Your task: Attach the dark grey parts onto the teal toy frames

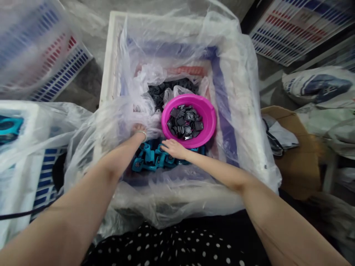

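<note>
My left hand [139,129] reaches into a crate lined with clear plastic, a bracelet round its wrist. It is against the crumpled clear plastic bag [151,120], and its fingers are blurred and partly hidden. My right hand [174,148] lies over the teal plastic parts [149,155], fingers stretched toward the left and touching or just above them. Right behind that hand, a bright pink basin [209,118] holds many small dark grey plastic pieces [187,120]. More dark pieces [158,92] lie in bagging behind the basin.
The crate's thick white rim [244,92] surrounds the work, draped with loose plastic film. At left stands another white crate [27,122] with teal parts. Slatted baskets [63,70] are at the upper left and upper right. Brown cardboard [299,159] and a printed sack [318,87] lie at right.
</note>
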Demonstrator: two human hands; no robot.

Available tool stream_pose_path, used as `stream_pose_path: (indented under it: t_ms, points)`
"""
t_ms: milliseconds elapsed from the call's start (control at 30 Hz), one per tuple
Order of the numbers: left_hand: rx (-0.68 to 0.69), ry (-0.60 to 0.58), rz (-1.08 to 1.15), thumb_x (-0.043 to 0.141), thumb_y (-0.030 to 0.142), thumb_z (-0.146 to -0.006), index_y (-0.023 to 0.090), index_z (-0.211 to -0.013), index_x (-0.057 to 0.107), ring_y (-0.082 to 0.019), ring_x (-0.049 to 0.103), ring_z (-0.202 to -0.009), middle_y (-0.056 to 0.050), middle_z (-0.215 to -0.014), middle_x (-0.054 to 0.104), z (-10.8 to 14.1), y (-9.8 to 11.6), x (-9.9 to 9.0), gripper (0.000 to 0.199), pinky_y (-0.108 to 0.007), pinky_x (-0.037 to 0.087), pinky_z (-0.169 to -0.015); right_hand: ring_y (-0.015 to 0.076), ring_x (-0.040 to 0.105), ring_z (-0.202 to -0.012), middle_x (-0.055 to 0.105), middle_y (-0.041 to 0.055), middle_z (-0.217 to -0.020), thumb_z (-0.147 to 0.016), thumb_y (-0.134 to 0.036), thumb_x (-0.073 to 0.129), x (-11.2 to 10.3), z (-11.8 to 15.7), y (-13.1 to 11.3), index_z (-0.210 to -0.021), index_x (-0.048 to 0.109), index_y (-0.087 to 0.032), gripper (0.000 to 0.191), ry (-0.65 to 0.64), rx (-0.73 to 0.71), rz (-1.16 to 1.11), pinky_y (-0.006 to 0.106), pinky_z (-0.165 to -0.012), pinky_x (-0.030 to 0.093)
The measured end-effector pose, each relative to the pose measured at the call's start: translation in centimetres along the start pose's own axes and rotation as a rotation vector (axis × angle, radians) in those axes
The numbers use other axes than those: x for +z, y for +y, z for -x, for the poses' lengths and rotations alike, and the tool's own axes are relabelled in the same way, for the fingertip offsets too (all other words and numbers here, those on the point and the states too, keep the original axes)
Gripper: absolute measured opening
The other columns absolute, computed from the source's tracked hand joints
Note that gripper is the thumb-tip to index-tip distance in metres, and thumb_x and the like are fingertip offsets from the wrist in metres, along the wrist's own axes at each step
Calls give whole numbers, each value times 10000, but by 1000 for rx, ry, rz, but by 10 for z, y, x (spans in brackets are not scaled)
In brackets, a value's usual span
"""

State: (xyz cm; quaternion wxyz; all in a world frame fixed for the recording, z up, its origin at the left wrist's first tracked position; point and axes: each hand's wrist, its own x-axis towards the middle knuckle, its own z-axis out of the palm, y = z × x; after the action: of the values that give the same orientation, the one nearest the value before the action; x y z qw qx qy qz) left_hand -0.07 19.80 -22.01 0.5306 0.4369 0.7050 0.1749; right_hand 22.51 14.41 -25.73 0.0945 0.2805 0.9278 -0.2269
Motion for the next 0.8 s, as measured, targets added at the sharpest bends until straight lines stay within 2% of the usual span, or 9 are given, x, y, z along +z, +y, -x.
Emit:
stream_pose_path:
  t_ms: [67,167,233,300,400,500,600,700,800]
  points:
    - [-31,44,-103,649,360,-972,157,-1336,588,-279,610,-1204,-130,-1381,583,0,-3,-3,422,-511,541,-1009,266,551,-1280,592,206,-1403,-986,-103,453,8,-6,-16,-1382,583,-121,417,-36,16,-4,411,-1085,407]
    - [-44,59,-205,641,362,-977,155,-1315,603,-273,608,-1210,-123,-1373,590,7,7,4,398,-515,527,-1027,299,595,-1185,609,280,-1317,-939,-39,462,17,-21,-32,-1387,532,-20,454,-37,135,18,416,-1000,449]
    - [-32,54,-249,676,334,-949,142,-1222,648,-288,583,-1257,-122,-1342,615,18,17,5,335,-547,475,-1081,307,620,-1123,635,291,-1241,-892,-4,485,12,-29,-38,-1366,526,15,477,-32,167,13,412,-959,463]
    - [-11,49,-270,827,234,-788,132,-997,700,-364,533,-1332,-149,-1230,673,39,25,-6,265,-589,379,-1148,314,627,-1085,662,265,-1170,-834,-13,563,-3,-29,-41,-1319,553,11,485,-17,142,-8,413,-948,467]
    - [21,39,-264,927,-5,-400,165,-705,651,-537,465,-1365,-179,-1007,720,90,27,-30,445,-623,278,-1183,332,585,-1166,644,225,-1228,-748,-78,689,-39,-6,-42,-1331,535,-31,605,47,84,-36,440,-1022,446]
    - [119,38,-108,952,-3,-215,199,-831,701,-548,462,-1371,-154,-1061,723,144,21,-42,695,-583,315,-1189,289,544,-1258,589,169,-1349,-735,-170,728,-78,37,-47,-1388,457,-110,709,217,61,-198,415,-1087,434]
    - [339,-83,393,963,23,-264,227,-1181,702,-430,476,-1411,-132,-1346,649,183,21,-30,975,-446,404,-1165,243,593,-1212,590,112,-1333,-718,-193,733,-99,74,-62,-1344,433,-190,694,473,44,-683,379,-1048,480]
    - [428,-218,626,963,57,-409,219,-1301,665,-357,592,-1290,-115,-1379,639,203,29,-12,955,-378,473,-1084,204,664,-1037,636,69,-1204,-720,-240,781,-101,91,-84,-1278,425,-229,662,547,-3,-1092,325,-898,544]
    - [461,-50,660,968,114,-482,193,-1176,713,-300,650,-1145,-79,-1184,718,207,34,0,744,-331,491,-1016,194,669,-1076,633,84,-1269,-735,-313,840,-102,95,-95,-1338,414,-234,742,554,-62,-1215,306,-916,546]
